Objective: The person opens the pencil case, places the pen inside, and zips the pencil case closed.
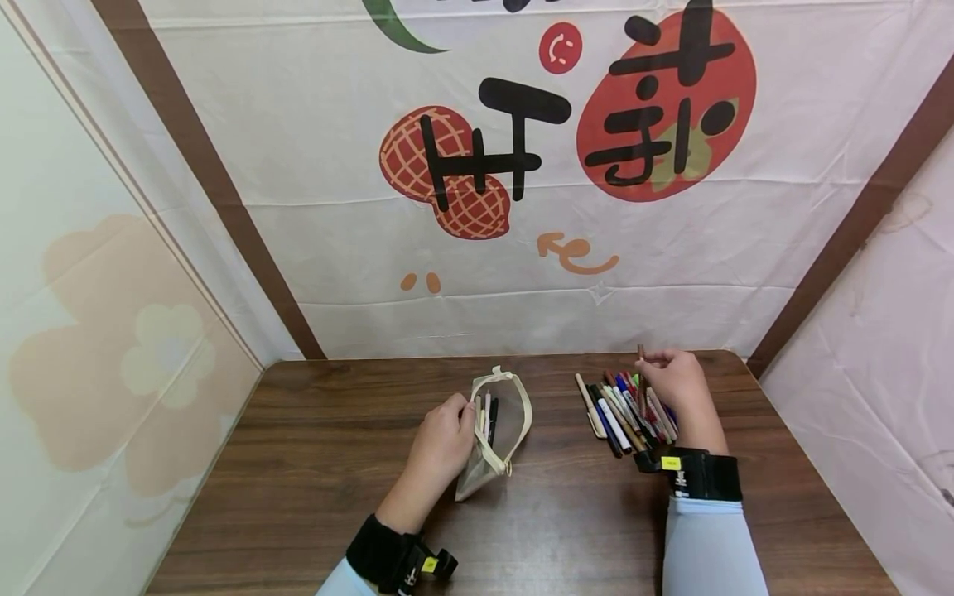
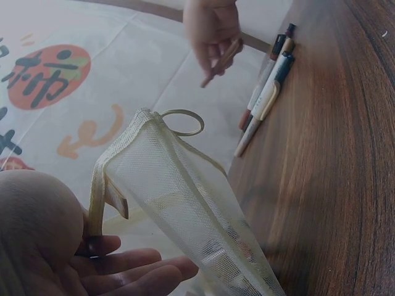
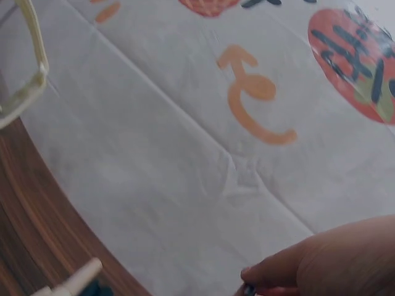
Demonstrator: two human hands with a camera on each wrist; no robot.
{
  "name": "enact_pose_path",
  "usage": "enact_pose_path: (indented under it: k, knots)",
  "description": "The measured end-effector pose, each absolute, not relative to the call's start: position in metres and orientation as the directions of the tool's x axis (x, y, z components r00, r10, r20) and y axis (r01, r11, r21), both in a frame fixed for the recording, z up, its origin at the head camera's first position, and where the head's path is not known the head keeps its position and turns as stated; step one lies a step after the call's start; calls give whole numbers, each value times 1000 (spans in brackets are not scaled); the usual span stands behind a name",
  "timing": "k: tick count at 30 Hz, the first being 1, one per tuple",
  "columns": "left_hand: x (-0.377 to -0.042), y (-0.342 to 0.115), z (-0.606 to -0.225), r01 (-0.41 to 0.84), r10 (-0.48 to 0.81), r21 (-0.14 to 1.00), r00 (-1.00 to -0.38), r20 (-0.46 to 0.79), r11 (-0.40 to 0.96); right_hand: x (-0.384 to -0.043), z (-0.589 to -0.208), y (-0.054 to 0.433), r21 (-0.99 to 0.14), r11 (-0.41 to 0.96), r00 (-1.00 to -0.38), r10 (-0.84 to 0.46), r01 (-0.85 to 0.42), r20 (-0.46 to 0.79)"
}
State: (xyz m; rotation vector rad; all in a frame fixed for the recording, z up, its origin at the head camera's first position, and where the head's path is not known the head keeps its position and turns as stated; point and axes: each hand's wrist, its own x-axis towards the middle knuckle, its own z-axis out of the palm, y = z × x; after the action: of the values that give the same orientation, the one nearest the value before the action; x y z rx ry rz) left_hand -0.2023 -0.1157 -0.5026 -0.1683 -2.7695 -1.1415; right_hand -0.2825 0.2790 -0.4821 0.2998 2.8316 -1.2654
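A mesh pencil case (image 1: 514,418) with a cream zipper edge stands with its mouth open, and a few pens (image 1: 489,416) show inside. My left hand (image 1: 445,434) pinches its left rim between thumb and fingers; in the left wrist view the thumb side meets the zipper band (image 2: 99,203). Over at the right, my right hand (image 1: 674,385) holds a brown pen (image 1: 641,356) nearly upright by thumb and fingertips, above a heap of pens (image 1: 622,410). That same brown pen (image 2: 223,61) slants down from the right hand in the left wrist view.
The heap of several pens and markers lies loosely side by side on the brown wooden table (image 1: 335,463). A printed white cloth (image 1: 447,323) hangs behind the table's back edge, with more cloth at both sides. Black camera bands (image 1: 704,474) circle the wrists.
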Motion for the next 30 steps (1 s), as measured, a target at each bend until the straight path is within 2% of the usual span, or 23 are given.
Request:
enact_pose_path:
  k: [6, 14, 21, 30]
  knots:
    - [-203, -116, -503, 157, 48, 690, -983, 176, 707, -283, -472, 253, -842, 519, -987, 133, 147, -90]
    - [-203, -116, -505, 167, 49, 682, -981, 190, 712, -285, -469, 219, -920, 387, -996, 83, 64, -35]
    - [-204, -116, -506, 179, 50, 685, -978, 204, 706, -283, -476, 184, -916, 401, -999, 8, -27, 33]
    - [-204, -116, -507, 179, 49, 691, -978, 203, 701, -274, -482, 142, -911, 411, -997, -70, -47, 20]
